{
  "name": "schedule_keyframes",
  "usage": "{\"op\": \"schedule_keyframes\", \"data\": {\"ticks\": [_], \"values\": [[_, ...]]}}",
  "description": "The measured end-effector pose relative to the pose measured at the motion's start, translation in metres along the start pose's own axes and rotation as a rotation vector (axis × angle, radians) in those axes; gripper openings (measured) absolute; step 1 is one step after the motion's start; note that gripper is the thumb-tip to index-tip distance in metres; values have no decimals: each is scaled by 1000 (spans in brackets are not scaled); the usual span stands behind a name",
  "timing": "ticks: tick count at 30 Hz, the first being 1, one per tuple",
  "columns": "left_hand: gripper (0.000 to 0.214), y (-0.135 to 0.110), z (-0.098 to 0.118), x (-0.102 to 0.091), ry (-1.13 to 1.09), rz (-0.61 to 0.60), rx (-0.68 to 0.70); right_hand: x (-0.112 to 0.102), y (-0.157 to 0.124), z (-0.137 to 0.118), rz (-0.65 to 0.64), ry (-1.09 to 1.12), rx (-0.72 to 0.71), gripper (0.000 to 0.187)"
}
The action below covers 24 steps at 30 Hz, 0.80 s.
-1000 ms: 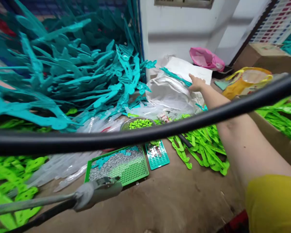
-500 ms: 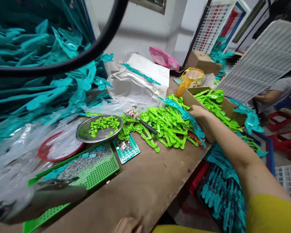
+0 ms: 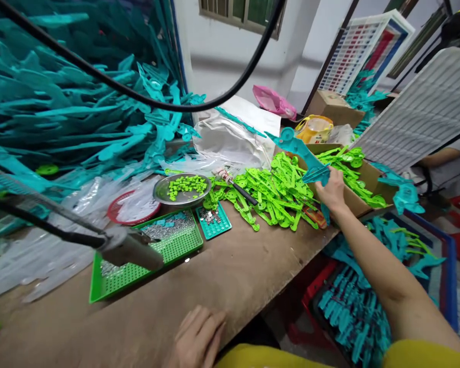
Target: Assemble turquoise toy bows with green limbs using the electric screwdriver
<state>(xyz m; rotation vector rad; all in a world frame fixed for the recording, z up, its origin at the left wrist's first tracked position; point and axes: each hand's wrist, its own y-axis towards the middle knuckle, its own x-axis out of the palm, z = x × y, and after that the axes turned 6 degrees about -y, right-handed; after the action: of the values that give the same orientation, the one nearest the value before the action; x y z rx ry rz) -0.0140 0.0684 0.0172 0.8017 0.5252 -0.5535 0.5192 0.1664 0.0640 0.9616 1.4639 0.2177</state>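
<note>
My right hand (image 3: 332, 190) is closed on a long turquoise plastic piece (image 3: 301, 152), lifted above the heap of lime-green plastic pieces (image 3: 279, 189). The held piece is flat, with a pointed end and a round disc. Behind the hand stands a cardboard box (image 3: 362, 202) with more green pieces in it. My left hand (image 3: 200, 332) lies on the brown table (image 3: 249, 271) near its front edge, fingers stretched and holding nothing. A dark-handled tool (image 3: 245, 194) lies against the green heap.
A metal bowl (image 3: 182, 199) holds small green bits. Beside it are a green perforated tray (image 3: 176, 250) with small metal parts, a small turquoise tray (image 3: 224, 225) and a red basket (image 3: 113, 212). A black cable (image 3: 199, 107) hangs across the view. Turquoise pieces (image 3: 80, 112) pile up at left.
My right hand has lifted the turquoise piece from the green heap. More of my left hand shows on the table. The view has shifted, so the table things sit further right.
</note>
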Motion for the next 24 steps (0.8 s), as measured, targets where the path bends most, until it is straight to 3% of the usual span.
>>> {"op": "schedule_keyframes", "data": {"ticks": [3, 6, 7, 9, 13, 15, 19, 21, 24], "values": [[33, 30, 24, -23, 115, 56, 130, -33, -32, -11, 192, 14, -153, 60], [42, 70, 52, -33, 286, 153, 321, -66, -65, -33, 254, 31, -437, 65], [48, 83, 58, -32, 388, 189, 324, -76, -74, -42, 248, 47, -540, 67], [62, 106, 63, -23, 588, 227, 205, -93, -87, -61, 200, 86, -721, 69], [77, 127, 44, 9, 640, 10, -33, -112, -98, -90, 103, 127, -895, 71], [74, 127, 31, 23, 591, -20, -74, -113, -99, -97, 168, 99, -811, 77], [66, 120, 18, 32, 510, 100, -140, -97, -105, -102, 352, 171, -270, 113], [66, 120, 18, 28, 493, 158, -183, -77, -110, -106, 249, 307, -94, 123], [65, 124, 18, 17, 488, 211, -186, -36, -113, -119, -19, 439, -12, 126]]}}
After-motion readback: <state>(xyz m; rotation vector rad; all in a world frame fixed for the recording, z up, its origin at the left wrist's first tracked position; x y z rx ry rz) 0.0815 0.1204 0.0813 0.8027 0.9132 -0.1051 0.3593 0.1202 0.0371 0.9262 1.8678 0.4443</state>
